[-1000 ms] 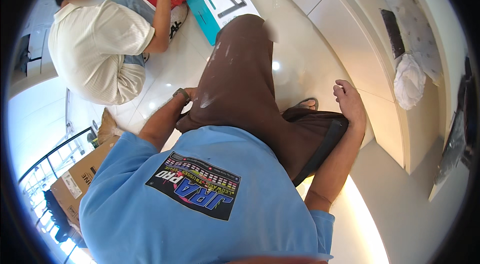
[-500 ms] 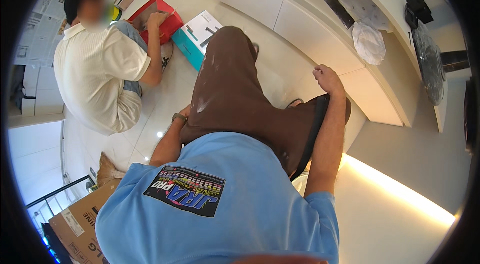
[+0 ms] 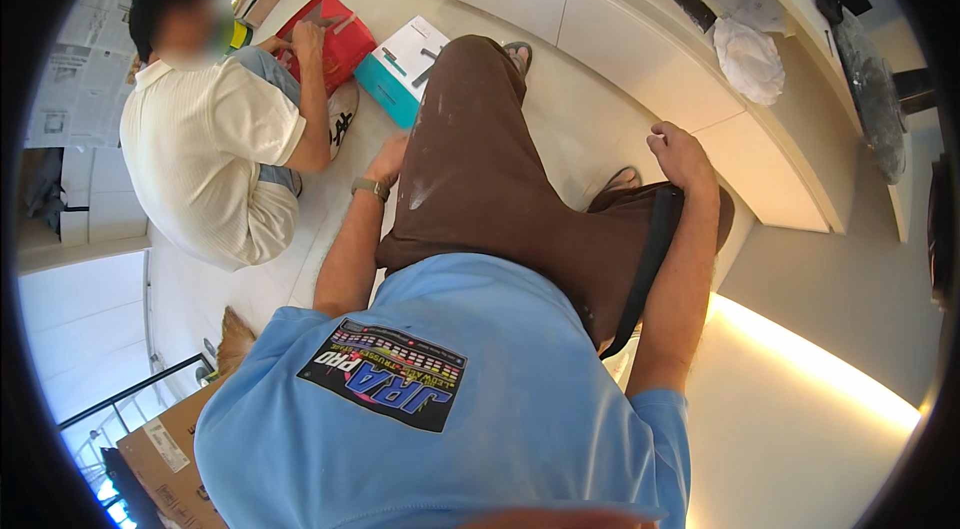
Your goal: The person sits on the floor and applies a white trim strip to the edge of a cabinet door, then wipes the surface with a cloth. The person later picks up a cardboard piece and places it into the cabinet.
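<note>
My left hand [image 3: 388,158], with a watch [image 3: 371,189] on its wrist, is beside my left thigh in brown trousers [image 3: 480,159]. Its fingers are partly hidden by the trouser leg. My right hand [image 3: 684,159] is past my right knee, its fingers curled and nothing visible in them. That forearm lies along my right leg, over a dark strip on the trousers. Ahead of my left knee lies a white and teal box [image 3: 402,69]. A co-worker in a cream shirt [image 3: 215,144] squats at the left, hands at a red bag [image 3: 345,37].
A low white cabinet [image 3: 640,59] runs along the right, with a crumpled white plastic bag [image 3: 750,62] on its top. A wrapped black stand [image 3: 868,99] is at the far right. Behind my left side stands a cardboard box [image 3: 172,454]. Newspaper sheets [image 3: 78,69] cover the left wall.
My left hand has moved forward and out from beside my thigh. The co-worker's hand has shifted at the red bag, which now stands more upright. My view has shifted slightly.
</note>
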